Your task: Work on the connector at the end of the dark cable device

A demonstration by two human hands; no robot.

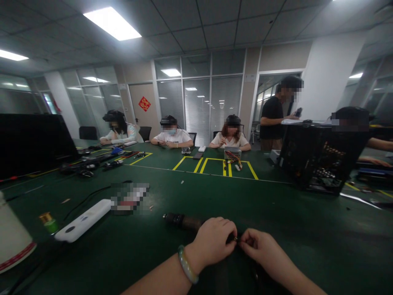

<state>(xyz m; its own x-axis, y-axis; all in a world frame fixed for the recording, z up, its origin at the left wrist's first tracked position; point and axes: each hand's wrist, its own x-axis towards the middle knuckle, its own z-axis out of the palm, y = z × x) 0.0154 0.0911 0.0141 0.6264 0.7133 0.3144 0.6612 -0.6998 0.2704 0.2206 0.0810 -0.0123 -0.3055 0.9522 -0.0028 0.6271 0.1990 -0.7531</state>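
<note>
From the head camera, both your hands sit at the near edge of the dark green table mat [276, 205], with the fingers closed to a narrow pinch. Your left hand [215, 242] and right hand [260, 248] meet fingertip to fingertip on a tiny dark piece [236, 239], too small to identify. Your left hand also covers the near end of a dark cylindrical metal tool [181, 221] lying on the mat, and I cannot tell whether you grip it.

The risk I see is the piece slipping. It is dark, the mat is dark, and your own knuckles hide the contact, so if dropped it would be hard to find. A pull against the cylinder could also roll it away to the left.

The pale green bangle [187, 264] on your left wrist is close to the mat and might snag. To the left, well apart, lie a flat white plastic device [82, 223], a black cable [89, 196] and a small green bottle with a brass cap [48, 221]. An open black computer case [319, 164] blocks the right side. People sit working at the far side of the table.
</note>
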